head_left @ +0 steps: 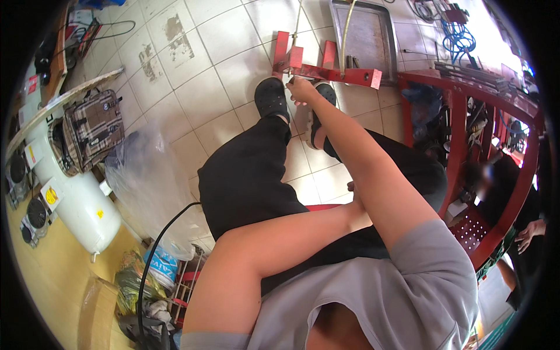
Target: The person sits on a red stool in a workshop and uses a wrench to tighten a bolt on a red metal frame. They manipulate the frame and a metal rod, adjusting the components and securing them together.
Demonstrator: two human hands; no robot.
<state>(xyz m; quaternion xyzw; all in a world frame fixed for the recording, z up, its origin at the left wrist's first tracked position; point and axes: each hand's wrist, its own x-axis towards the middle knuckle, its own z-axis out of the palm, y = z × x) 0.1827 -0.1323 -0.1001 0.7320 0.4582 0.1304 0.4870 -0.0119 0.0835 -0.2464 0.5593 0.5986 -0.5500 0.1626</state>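
My right hand [301, 91] reaches down between my feet to the near edge of a red metal frame [326, 71]. Its fingers are pinched together at the frame; what they hold, if anything, is too small to make out. The frame lies on the floor, with square-tube arms and an upright red block [296, 56]. Two thin, pale cable-like lines [348, 35] run up from it. My left forearm crosses over my lap, and my left hand [352, 186] is mostly hidden behind my right forearm, with only a fingertip showing.
A grey metal tray [363, 35] lies beyond the frame. To the right stands a red metal rack [458, 125], with another person [501, 181] behind it. On the left are a white tank [73, 186], a checked bag [96, 125], a clear plastic bag [149, 181] and a black cable [153, 256].
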